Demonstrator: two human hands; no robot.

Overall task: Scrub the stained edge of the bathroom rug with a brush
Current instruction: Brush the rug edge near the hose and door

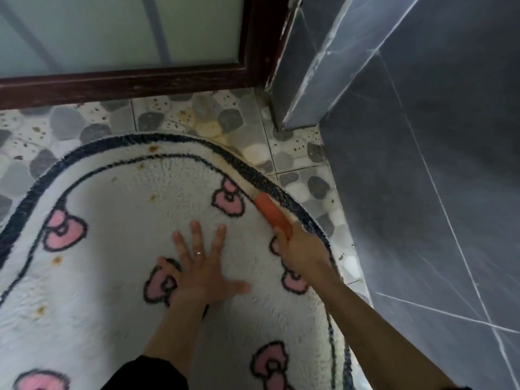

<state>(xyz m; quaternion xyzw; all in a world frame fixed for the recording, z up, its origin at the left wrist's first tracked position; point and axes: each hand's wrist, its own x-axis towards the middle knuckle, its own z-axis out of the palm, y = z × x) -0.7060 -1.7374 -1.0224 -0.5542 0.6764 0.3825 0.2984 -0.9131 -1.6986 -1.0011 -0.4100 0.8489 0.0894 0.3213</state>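
Fluffy cloth rug; smooth orange plastic brush handle; glossy grey wall tiles; dark worn wood door frame; frosted glass panel.

A home bathroom: pebble-patterned floor tiles, grey wall tiles, frosted-glass door, bow-patterned rug.

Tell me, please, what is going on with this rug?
A person is working on a white rug with pink bows. The left hand presses flat on the pile, fingers spread. The right hand has its grip on an orange-handled brush laid along the dark border at the rug's right edge, beside the grey wall. Brown spots show on the pile near the far edge.
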